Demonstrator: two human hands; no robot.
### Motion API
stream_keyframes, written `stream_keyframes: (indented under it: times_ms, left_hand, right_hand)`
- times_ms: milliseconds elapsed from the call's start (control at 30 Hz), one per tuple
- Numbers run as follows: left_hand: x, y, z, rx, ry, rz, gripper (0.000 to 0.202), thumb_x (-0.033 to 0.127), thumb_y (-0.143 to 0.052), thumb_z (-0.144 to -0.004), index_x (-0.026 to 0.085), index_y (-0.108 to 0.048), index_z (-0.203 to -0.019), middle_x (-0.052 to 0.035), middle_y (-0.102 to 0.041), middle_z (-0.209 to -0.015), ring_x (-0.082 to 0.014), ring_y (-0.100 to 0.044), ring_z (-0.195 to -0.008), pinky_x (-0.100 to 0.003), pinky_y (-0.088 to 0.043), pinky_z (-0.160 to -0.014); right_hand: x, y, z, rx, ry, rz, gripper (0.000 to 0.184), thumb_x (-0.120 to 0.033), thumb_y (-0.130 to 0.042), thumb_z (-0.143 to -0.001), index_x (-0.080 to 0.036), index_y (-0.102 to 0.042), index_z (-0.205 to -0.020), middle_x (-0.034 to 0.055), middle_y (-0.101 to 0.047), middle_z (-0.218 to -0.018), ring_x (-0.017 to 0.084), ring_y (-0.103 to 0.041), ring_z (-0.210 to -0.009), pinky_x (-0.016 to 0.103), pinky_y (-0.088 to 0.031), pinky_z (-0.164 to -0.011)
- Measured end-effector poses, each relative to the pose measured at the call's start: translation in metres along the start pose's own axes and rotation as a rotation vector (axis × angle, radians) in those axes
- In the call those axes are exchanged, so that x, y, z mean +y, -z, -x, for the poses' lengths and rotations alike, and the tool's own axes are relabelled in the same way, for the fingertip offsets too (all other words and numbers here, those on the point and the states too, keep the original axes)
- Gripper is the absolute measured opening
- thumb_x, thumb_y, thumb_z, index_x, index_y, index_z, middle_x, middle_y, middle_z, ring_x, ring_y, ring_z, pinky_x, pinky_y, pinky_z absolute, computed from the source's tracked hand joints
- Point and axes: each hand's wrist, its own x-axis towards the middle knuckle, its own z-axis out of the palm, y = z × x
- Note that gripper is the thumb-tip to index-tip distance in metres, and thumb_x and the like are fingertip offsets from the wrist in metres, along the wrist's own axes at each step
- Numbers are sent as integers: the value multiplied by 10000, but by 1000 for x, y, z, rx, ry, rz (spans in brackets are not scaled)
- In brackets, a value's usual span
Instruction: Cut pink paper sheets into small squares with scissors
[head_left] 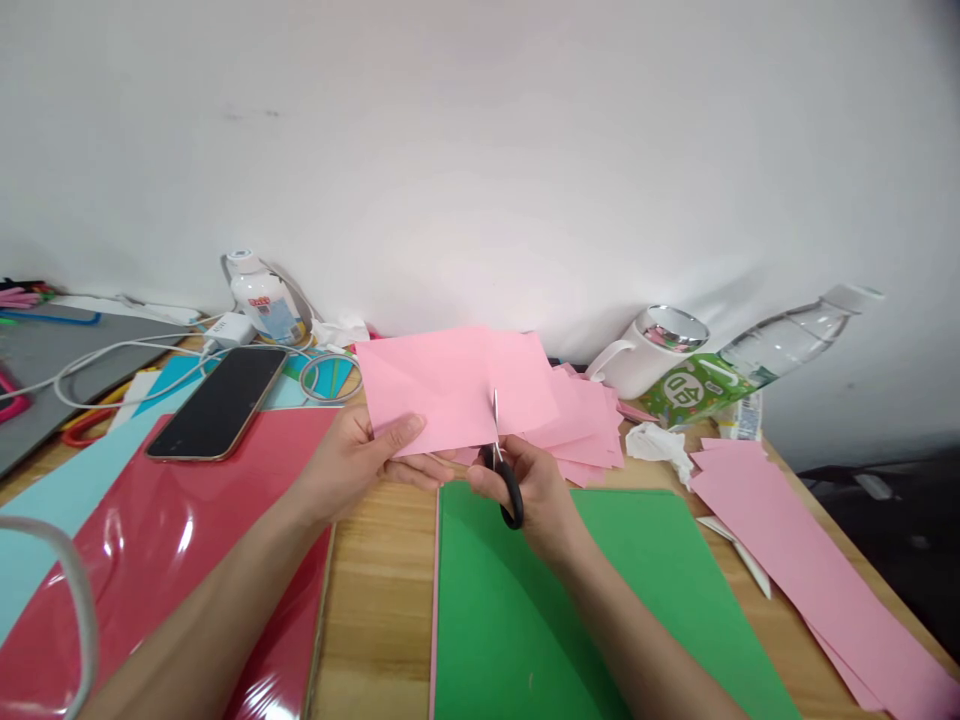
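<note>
My left hand [382,450] pinches the lower left part of a pink sheet of paper [427,385], thumb on top and fingers beneath. In my right hand [532,480] is a pair of scissors [511,495] with black handles. Its blades stand at the lower edge of the sheet, pointing away from me, right of the sheet's middle. Behind and to the right of the held sheet lies a pile of pink paper pieces [592,425]. Beneath my right hand, a green sheet [585,600] lies on the wooden table [375,600].
A black phone [217,405] lies on a red plastic-wrapped pack [172,520] at left. White cables [135,345] and a white bottle [264,295] are behind it. Right: a white mug [649,350], a tilted clear bottle [795,335], a green packet [694,390] and long pink strips [810,560].
</note>
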Motion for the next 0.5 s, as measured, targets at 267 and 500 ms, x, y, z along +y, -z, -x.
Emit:
stream_keyframes:
  times_ms: [267,500]
  left_hand:
    - [2,-1,1,-15,13,48,237,285,-647,-747,97,-669,-891,-94,-733,-695,-163,-676,-535,-211,-547,-480]
    - [2,0,2,-17,20,36,179,280,-623,-766,111,-675,-794,-94,-737,-727,-162,-676,-546,-217,-541,-487]
  right_hand:
    - [1,0,-1,16,-15,1,362,-389,-773,-534,-166,-506,-636,-63,-436,-536,64,-400,-478,193,-314,-444]
    - [0,-1,0,14,-1,38,339,-406,-745,-570,-163,-524,-653,-46,-484,-526,69,-413,-474,198,-327,-441]
